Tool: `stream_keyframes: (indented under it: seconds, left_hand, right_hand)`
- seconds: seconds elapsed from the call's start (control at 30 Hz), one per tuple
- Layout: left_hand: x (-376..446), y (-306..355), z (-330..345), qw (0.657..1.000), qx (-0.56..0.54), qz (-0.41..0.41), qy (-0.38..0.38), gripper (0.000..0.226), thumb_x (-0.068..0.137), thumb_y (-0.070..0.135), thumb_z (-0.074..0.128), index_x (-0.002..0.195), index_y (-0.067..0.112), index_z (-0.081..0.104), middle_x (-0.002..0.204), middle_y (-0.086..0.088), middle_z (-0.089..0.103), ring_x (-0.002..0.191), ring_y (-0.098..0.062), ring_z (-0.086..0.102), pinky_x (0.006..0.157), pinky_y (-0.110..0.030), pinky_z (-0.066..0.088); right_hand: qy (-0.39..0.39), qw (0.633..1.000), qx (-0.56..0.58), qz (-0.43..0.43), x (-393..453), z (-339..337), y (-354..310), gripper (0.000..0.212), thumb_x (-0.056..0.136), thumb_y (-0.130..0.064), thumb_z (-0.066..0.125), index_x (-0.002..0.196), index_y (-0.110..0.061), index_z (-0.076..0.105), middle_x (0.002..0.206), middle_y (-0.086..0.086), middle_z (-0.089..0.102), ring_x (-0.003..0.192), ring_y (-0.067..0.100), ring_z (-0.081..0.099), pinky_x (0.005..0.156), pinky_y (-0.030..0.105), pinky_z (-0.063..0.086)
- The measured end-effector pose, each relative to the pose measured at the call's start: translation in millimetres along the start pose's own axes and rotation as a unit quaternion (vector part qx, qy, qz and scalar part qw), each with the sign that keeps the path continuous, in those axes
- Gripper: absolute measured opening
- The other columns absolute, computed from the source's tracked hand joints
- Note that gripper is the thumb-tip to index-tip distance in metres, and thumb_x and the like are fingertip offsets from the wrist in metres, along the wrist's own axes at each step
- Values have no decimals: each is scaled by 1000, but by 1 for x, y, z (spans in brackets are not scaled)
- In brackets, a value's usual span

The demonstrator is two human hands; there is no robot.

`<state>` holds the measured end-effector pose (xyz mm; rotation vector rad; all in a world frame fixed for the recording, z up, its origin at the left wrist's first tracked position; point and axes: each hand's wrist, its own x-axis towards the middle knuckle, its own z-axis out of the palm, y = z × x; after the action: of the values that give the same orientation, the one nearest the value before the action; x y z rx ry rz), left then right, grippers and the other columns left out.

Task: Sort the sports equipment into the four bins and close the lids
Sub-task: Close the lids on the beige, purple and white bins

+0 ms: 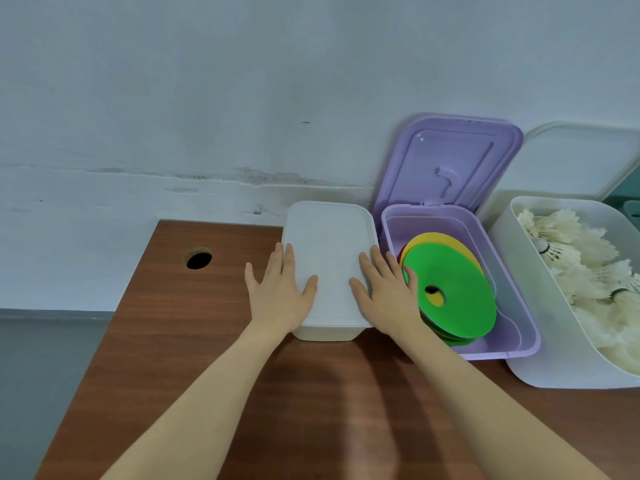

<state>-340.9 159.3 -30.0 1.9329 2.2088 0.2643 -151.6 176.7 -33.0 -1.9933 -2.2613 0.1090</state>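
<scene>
Head view: both hands, left [280, 299] and right [388, 296], press flat-fingered on the closed white bin [329, 251] at the counter's [194, 341] far edge; the open purple bin [512, 313] holds coloured discs [457, 282], the open white bin [540, 334] shuttlecocks [581, 271].

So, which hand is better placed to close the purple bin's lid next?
Probably the right hand: it rests on the white bin's lid directly beside the purple bin, whose lid stands open. The left hand lies farther away.
</scene>
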Motion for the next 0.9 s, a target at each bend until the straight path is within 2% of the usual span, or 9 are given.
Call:
stream_keyframes:
  seconds: [0.1, 0.2, 0.27, 0.47, 0.6, 0.7, 0.83, 0.9]
  left_hand:
    - [0, -3, -1, 999, -38, 0, -6, 71, 93, 57, 25, 149, 22, 1, 158, 2, -2, 142, -12, 12, 112, -49, -3]
    - [3, -9, -5, 994, -105, 16, -18, 68, 93, 55, 33, 149, 27, 7, 157, 5, 1, 139, -15, 23, 112, -43, 13]
    - [5, -14, -8, 994, -103, 45, -13, 66, 92, 55, 36, 148, 29, 13, 157, 1, 4, 139, -20, 25, 111, -41, 20]
    - [9, -1, -21, 993, -30, 104, 38, 61, 94, 47, 37, 147, 23, 20, 157, -5, 8, 142, -25, 15, 113, -38, 14]
    - [25, 37, -31, 990, -10, 124, 64, 59, 95, 45, 36, 148, 22, 20, 157, -5, 10, 143, -25, 13, 113, -38, 11]
    - [35, 79, -32, 990, -8, 130, 59, 59, 96, 41, 38, 148, 20, 19, 156, -7, 11, 143, -26, 12, 113, -39, 9]
    - [52, 140, -31, 987, -11, 140, 78, 66, 89, 49, 31, 144, 14, 31, 150, -15, 28, 136, -32, 29, 108, -42, 23]
    - [66, 166, -32, 987, -9, 135, 86, 67, 90, 48, 35, 146, 14, 24, 153, -16, 21, 136, -34, 27, 108, -43, 23]
  right_hand:
    - [-9, 1000, -17, 2, 0, -2, -1, 67, 85, -58, 17, 146, -30, 25, 157, -4, 15, 143, 20, 12, 110, 43, 5]
    - [-24, 1000, -11, -2, 3, -8, 0, 67, 84, -59, 19, 145, -30, 26, 156, -4, 15, 143, 19, 13, 111, 45, 6]
    - [-24, 1000, 2, -2, 5, -14, 0, 66, 83, -59, 22, 142, -31, 31, 155, -4, 19, 141, 19, 18, 110, 45, 10]
    - [23, 999, 29, -35, 3, -33, 15, 60, 86, -51, 33, 140, -26, 38, 150, 3, 32, 133, 27, 33, 105, 39, 23]
    - [44, 998, 27, -43, 13, -49, 48, 51, 94, -42, 43, 141, -23, 39, 148, 7, 35, 130, 31, 38, 103, 41, 27]
    - [54, 997, 26, -57, 26, -62, 81, 54, 89, -42, 38, 137, -18, 45, 143, 12, 42, 125, 34, 45, 100, 46, 34]
    - [105, 992, 46, -46, 54, -84, 131, 51, 86, -36, 46, 132, -13, 50, 138, 18, 47, 117, 39, 51, 95, 49, 39]
    - [125, 990, 53, -40, 69, -96, 155, 53, 89, -33, 51, 138, -16, 42, 145, 17, 38, 124, 38, 45, 98, 48, 34]
